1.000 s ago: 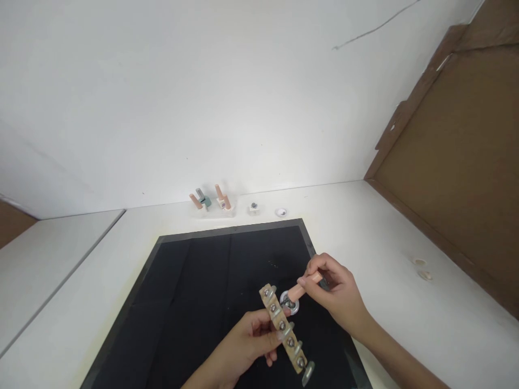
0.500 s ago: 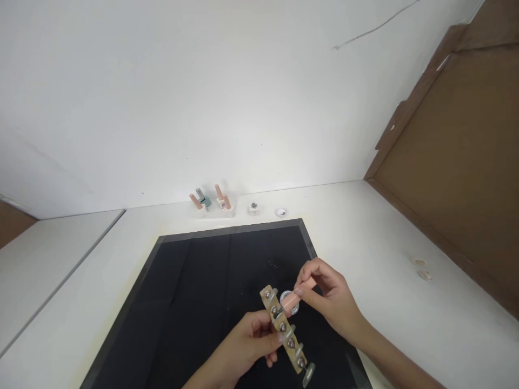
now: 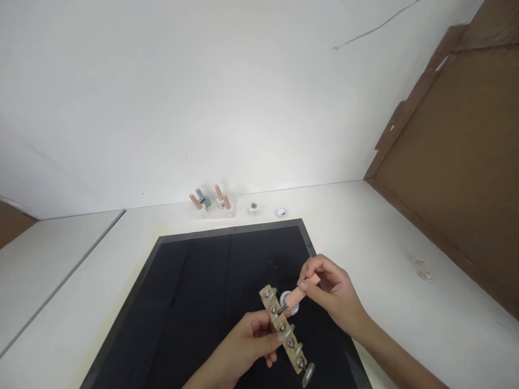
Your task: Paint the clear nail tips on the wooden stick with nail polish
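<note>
My left hand (image 3: 256, 337) is closed on a pale wooden strip (image 3: 288, 346) that carries a row of several false nails (image 3: 288, 332) on small metal balls. It tilts down to the right over the black mat. In my right hand (image 3: 326, 286), thumb and fingers pinch a nail polish brush by its peach handle (image 3: 297, 296). The dark brush tip (image 3: 282, 309) points down-left at a nail near the strip's upper end; whether it touches is too small to tell. Behind the handle shows a round, white-rimmed thing (image 3: 283, 296), partly hidden.
A black mat (image 3: 194, 292) with a grey border lies on the white table. Along the back wall stand nail polish bottles (image 3: 224, 203) in a clear holder, a small bottle (image 3: 253, 209) with a dark top, and a small white dish (image 3: 280, 213). A brown panel (image 3: 458, 162) rises at right.
My right hand has drawn the brush slightly up and to the right, so more of its dark tip shows. My left hand and the strip have hardly moved.
</note>
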Demonstrator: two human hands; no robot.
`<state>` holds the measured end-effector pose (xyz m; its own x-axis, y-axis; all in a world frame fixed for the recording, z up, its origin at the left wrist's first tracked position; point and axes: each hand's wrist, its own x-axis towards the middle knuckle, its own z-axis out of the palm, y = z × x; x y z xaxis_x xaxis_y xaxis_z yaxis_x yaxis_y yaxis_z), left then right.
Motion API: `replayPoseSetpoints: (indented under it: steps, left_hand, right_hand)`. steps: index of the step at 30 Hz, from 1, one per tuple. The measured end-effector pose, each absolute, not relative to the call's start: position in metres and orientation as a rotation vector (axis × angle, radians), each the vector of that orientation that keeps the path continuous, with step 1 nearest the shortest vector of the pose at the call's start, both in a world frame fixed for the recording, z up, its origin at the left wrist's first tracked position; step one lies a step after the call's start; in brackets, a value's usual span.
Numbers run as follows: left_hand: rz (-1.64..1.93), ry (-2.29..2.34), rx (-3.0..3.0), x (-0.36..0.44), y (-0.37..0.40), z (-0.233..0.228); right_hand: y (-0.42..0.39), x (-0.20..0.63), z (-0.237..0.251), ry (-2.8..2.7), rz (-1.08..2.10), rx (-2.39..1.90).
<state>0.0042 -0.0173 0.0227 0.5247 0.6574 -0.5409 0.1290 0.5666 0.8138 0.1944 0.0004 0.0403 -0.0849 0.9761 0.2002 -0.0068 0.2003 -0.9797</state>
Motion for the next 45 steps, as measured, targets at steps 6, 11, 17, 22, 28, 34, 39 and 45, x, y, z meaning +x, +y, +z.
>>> replayPoseSetpoints:
  steps: [6,11,17,22,28,34,39,45]
  left_hand:
    - [0.382,0.998,0.92,0.0049,-0.0172,0.0253]
    - [0.387,0.978,0.924,0.0036,-0.0189,0.0223]
    - [0.39,0.975,0.921,0.0026,-0.0181,0.0211]
    - [0.399,0.976,0.913,0.0024,-0.0184,0.0205]
    - [0.397,0.976,0.908,0.0029,-0.0182,0.023]
    - [0.395,0.963,0.909,0.0032,-0.0177,0.024]
    - [0.395,0.967,0.885,0.0027,-0.0184,0.0254]
    - [0.406,0.966,0.861,0.0013,-0.0183,0.0237]
  right_hand:
    - [-0.0003,0.1941,0.0428,-1.392,1.034,-1.127]
    - [0.0029,0.1973,0.0416,-1.31,0.999,-1.12]
    - [0.0044,0.195,0.0397,-1.21,1.266,-0.994]
    - [0.0027,0.1918,0.0402,-1.205,1.354,-0.98]
    - [0.0028,0.1907,0.041,-1.199,1.404,-0.945]
    - [0.0037,0.1925,0.0433,-1.234,1.417,-0.936]
    - [0.0039,0.1955,0.0423,-1.28,1.397,-0.939]
    - [0.0043,0.1988,0.0404,-1.32,1.395,-0.879]
